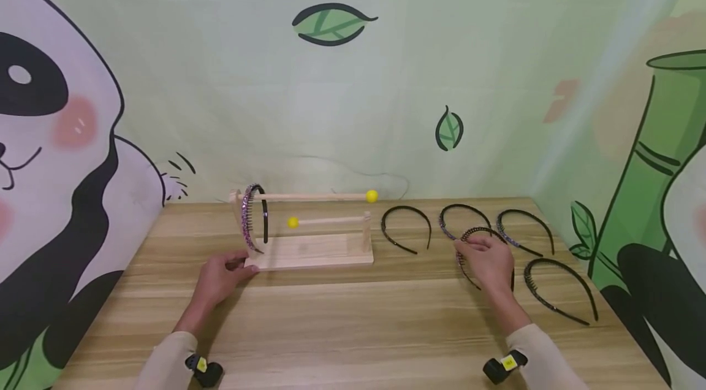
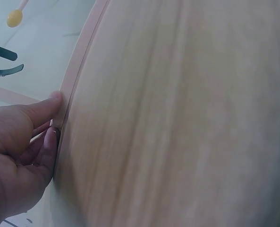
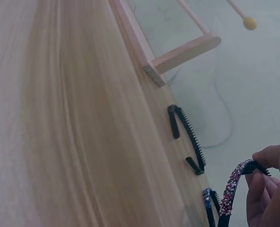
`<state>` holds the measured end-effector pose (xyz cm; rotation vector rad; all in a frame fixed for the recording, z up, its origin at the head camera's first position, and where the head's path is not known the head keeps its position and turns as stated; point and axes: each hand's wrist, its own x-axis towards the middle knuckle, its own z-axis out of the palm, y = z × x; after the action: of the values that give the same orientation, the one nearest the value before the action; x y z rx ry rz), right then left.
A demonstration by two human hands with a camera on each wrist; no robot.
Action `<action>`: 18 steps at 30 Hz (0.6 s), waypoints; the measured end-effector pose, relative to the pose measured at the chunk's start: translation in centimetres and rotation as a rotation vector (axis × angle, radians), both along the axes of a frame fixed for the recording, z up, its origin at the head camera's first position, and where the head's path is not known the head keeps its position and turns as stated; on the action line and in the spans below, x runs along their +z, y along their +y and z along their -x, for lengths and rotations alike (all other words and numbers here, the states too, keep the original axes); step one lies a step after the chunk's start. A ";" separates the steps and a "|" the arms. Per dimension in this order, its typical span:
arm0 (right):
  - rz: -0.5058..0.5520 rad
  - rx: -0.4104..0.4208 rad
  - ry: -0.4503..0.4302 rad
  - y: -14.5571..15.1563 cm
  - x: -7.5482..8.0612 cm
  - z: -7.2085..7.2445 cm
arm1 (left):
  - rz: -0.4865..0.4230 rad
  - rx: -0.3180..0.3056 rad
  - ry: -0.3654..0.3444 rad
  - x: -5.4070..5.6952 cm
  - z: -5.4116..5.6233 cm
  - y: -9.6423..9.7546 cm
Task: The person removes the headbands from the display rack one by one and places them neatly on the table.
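Note:
My left hand (image 1: 219, 278) grips the left end of a wooden stand (image 1: 314, 252), thumb and fingertips at the edge of its base. From the stand's upper peg hangs a headband (image 1: 247, 218) with purple glitter and comb teeth, close to the left post. Over on the right, my right hand (image 1: 488, 260) pinches another toothed headband (image 3: 230, 189) near its top, thumb against fingers. Pinkish glittering stones cover its outer side, and its ends point down. My fingers hide part of the band in the head view.
Several dark headbands lie on the table (image 1: 353, 328): one headband (image 1: 384, 227) just right of the stand, others behind and right of my right hand, including a headband (image 1: 568, 262) nearest the right edge. Yellow balls (image 1: 372, 196) cap the pegs. A panda-print cloth (image 1: 331, 102) hangs behind.

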<state>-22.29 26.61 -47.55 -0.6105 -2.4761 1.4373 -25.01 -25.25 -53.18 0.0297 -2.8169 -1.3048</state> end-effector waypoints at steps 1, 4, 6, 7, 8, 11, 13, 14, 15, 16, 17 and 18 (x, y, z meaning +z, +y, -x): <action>-0.006 -0.006 -0.004 0.2 -0.2 0.0 | 0.001 0.001 -0.002 0.0 0.0 0.0; -0.025 -0.022 -0.010 0.5 -0.8 -0.1 | 0.001 0.001 -0.005 0.0 0.0 0.0; -0.031 -0.034 -0.009 0.7 -1.1 0.0 | 0.004 -0.001 -0.005 -0.1 0.1 0.0; -0.035 -0.037 -0.008 0.8 -1.3 0.0 | 0.004 -0.002 -0.004 -0.1 0.1 0.0; -0.037 -0.040 -0.010 0.9 -1.5 0.0 | 0.004 -0.003 -0.003 -0.1 0.1 0.0; -0.038 -0.044 -0.009 1.2 -2.1 -0.1 | 0.002 -0.005 -0.004 -0.2 0.2 0.0; -0.045 -0.046 -0.007 1.3 -2.4 -0.1 | 0.001 -0.005 -0.004 -0.2 0.2 -0.1; -0.047 -0.047 -0.006 1.4 -2.5 -0.1 | 0.002 -0.005 -0.002 -0.3 0.2 -0.1; -0.048 -0.048 -0.005 1.5 -2.6 -0.1 | 0.002 -0.005 -0.001 -0.3 0.2 -0.1; -0.049 -0.049 -0.003 1.5 -2.7 -0.1 | 0.002 -0.005 -0.001 -0.3 0.2 -0.1; -0.048 -0.050 -0.006 1.5 -2.8 -0.1 | 0.001 -0.004 -0.001 -0.3 0.2 -0.1; -0.048 -0.051 -0.010 1.5 -2.8 -0.1 | 0.002 -0.004 -0.002 -0.3 0.2 -0.1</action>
<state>-22.19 28.16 -50.38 -0.6675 -2.4760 1.3551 -25.19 -25.38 -53.45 0.0254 -2.8210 -1.3034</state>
